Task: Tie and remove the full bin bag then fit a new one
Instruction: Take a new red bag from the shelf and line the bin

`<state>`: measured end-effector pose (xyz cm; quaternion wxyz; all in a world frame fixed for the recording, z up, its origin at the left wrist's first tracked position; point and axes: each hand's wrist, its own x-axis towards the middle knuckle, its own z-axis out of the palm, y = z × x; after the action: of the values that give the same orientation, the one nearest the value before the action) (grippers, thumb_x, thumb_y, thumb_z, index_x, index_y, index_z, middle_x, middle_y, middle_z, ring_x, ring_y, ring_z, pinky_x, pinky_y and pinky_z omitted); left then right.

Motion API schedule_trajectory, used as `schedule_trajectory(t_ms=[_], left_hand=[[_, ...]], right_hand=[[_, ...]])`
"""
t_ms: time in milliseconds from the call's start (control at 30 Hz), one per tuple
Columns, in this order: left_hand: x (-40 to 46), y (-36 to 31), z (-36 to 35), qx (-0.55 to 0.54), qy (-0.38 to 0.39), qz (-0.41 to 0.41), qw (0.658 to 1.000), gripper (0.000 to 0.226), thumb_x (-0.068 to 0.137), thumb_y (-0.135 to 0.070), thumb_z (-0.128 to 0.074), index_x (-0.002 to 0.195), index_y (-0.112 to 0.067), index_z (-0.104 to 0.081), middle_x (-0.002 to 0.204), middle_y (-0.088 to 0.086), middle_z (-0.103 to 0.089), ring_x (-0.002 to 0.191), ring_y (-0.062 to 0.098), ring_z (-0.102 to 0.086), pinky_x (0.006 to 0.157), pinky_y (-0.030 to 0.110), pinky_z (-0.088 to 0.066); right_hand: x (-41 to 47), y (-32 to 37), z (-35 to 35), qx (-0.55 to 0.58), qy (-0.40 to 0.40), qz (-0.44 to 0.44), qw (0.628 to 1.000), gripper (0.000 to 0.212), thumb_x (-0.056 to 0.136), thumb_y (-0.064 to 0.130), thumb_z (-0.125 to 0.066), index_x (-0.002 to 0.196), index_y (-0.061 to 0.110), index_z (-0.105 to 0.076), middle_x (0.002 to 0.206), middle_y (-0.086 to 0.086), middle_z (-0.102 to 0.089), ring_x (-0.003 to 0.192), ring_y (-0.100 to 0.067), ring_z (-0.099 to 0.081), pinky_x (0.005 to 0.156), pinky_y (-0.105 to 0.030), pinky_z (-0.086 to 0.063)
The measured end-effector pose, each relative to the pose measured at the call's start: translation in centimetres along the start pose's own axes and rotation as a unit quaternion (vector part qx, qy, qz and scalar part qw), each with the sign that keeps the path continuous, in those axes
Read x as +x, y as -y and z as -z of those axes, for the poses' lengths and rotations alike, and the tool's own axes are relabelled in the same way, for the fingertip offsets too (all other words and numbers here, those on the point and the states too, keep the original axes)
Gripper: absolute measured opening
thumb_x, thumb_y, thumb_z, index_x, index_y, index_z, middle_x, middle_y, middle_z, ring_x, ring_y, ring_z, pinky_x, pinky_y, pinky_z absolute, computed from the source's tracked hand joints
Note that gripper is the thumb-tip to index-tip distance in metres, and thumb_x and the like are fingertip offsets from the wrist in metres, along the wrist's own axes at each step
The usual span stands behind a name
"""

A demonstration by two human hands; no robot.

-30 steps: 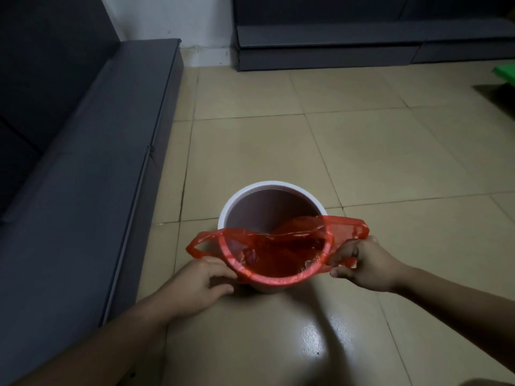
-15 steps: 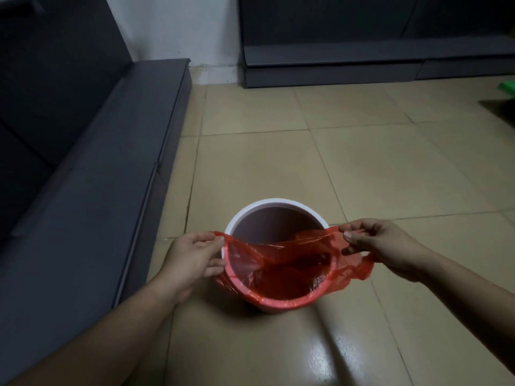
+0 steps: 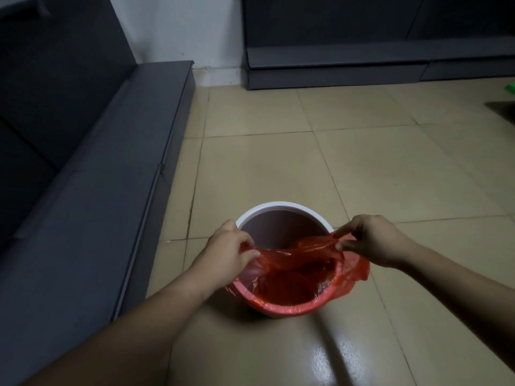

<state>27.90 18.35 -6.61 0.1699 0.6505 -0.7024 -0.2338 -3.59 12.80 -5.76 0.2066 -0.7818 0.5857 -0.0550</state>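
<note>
- Since a moment ago both hands have carried the free edge of the bag farther toward the back of the bin, and the view has tipped down so the bin sits lower in the picture.
- The tiled floor (image 3: 278,162) fills most of the view, with a grey sofa (image 3: 83,190) along the left side and a dark low unit (image 3: 362,65) against the far wall.
- The white bin (image 3: 281,208) stands on the floor just beside the sofa's base.
- The red bag (image 3: 287,285) lines the bin; its near edge is folded over the near rim, its far edge is lifted clear of the back rim.
- The left hand (image 3: 228,254) pinches the bag's left edge, fingers closed on the plastic.
- The right hand (image 3: 373,240) pinches the right edge between thumb and fingertips.
</note>
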Motion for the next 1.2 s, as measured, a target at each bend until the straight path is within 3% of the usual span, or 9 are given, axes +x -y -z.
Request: schedule_trajectory(t_ms=[100, 267, 400, 533, 633, 767, 900, 1100, 1200], left_hand=[[0.7, 0.5, -0.3, 0.027, 0.002, 0.008, 1.0, 0.017, 0.087, -0.033, -0.073, 0.087, -0.017, -0.075, 0.088, -0.005, -0.044, 0.085, 0.013, -0.052, 0.082, 0.026, -0.047], [2.5, 1.8, 0.5, -0.024, -0.033, 0.036, 0.999, 0.011, 0.085, -0.029, -0.076, 0.082, -0.019, -0.076, 0.086, -0.006, -0.049, 0.075, 0.002, -0.051, 0.078, 0.021, -0.038], [4.7, 2.7, 0.7, -0.04, -0.065, 0.056, 0.996, 0.013, 0.083, -0.029, -0.079, 0.076, -0.019, -0.074, 0.078, -0.007, -0.052, 0.07, 0.007, -0.053, 0.071, 0.021, -0.037], [6.7, 4.0, -0.1, -0.067, -0.085, 0.092, 0.99, 0.03, 0.083, -0.027, -0.078, 0.059, -0.028, -0.06, 0.07, -0.003, -0.058, 0.06, 0.002, -0.051, 0.06, 0.021, -0.035], [7.4, 4.8, -0.8, -0.132, -0.078, 0.145, 0.978, 0.028, 0.086, -0.023, -0.075, 0.061, -0.022, -0.063, 0.062, -0.007, -0.061, 0.058, 0.008, -0.054, 0.055, 0.02, -0.038], [7.5, 4.8, -1.4, -0.205, -0.089, 0.186, 0.957, 0.02, 0.09, -0.021, -0.07, 0.071, -0.018, -0.067, 0.074, -0.004, -0.069, 0.071, 0.013, -0.063, 0.058, 0.018, -0.041], [7.4, 4.0, -1.5, -0.229, -0.071, 0.141, 0.961, 0.007, 0.089, -0.022, -0.07, 0.092, -0.018, -0.075, 0.089, -0.006, -0.073, 0.084, 0.01, -0.068, 0.077, 0.023, -0.051], [7.5, 4.4, -1.5, -0.244, -0.068, 0.136, 0.958, 0.02, 0.075, -0.017, -0.085, 0.094, -0.019, -0.08, 0.088, -0.007, -0.077, 0.083, 0.005, -0.072, 0.08, 0.02, -0.054], [8.0, 4.7, -1.4, -0.221, -0.086, 0.125, 0.963, 0.008, 0.076, -0.016, -0.084, 0.079, -0.022, -0.08, 0.075, -0.008, -0.076, 0.07, -0.002, -0.068, 0.066, 0.007, -0.048]], right_hand=[[0.8, -0.7, -0.9, -0.035, -0.01, 0.01, 0.999, 0.017, 0.077, 0.045, -0.076, 0.092, 0.037, -0.076, 0.08, 0.013, -0.053, 0.085, -0.016, -0.059, 0.081, -0.038, -0.049], [2.6, -1.5, -1.1, 0.061, -0.049, 0.01, 0.997, 0.004, 0.08, 0.035, -0.077, 0.079, 0.032, -0.075, 0.093, 0.009, -0.056, 0.091, -0.011, -0.054, 0.083, -0.033, -0.043], [5.1, -1.1, -1.5, 0.131, -0.053, -0.034, 0.989, 0.009, 0.084, 0.024, -0.074, 0.075, 0.022, -0.072, 0.08, 0.004, -0.072, 0.079, -0.014, -0.067, 0.073, -0.03, -0.051], [7.2, -0.9, -2.6, 0.164, -0.055, -0.071, 0.982, 0.013, 0.087, 0.023, -0.07, 0.074, 0.023, -0.069, 0.073, 0.005, -0.072, 0.071, -0.012, -0.067, 0.061, -0.023, -0.046], [8.4, -0.9, -3.7, 0.195, -0.055, -0.087, 0.975, 0.014, 0.088, 0.02, -0.069, 0.074, 0.02, -0.07, 0.073, 0.003, -0.073, 0.067, -0.01, -0.065, 0.058, -0.018, -0.045], [8.7, -0.7, -4.6, 0.292, -0.051, -0.109, 0.949, 0.015, 0.091, 0.019, -0.066, 0.078, 0.016, -0.072, 0.077, -0.002, -0.076, 0.067, -0.01, -0.066, 0.064, -0.022, -0.05], [8.0, -0.2, -3.6, 0.414, -0.017, -0.097, 0.905, 0.011, 0.092, 0.022, -0.067, 0.095, 0.015, -0.075, 0.087, -0.002, -0.078, 0.076, -0.009, -0.072, 0.067, -0.019, -0.053], [8.8, -0.3, -3.3, 0.303, -0.026, -0.062, 0.951, 0.002, 0.083, 0.018, -0.077, 0.083, 0.018, -0.079, 0.077, 0.002, -0.079, 0.074, -0.009, -0.074, 0.066, -0.013, -0.054], [9.6, -0.4, -3.5, 0.271, -0.04, -0.058, 0.96, 0.007, 0.084, 0.021, -0.075, 0.077, 0.018, -0.077, 0.074, 0.004, -0.078, 0.073, -0.009, -0.072, 0.068, -0.02, -0.055]])
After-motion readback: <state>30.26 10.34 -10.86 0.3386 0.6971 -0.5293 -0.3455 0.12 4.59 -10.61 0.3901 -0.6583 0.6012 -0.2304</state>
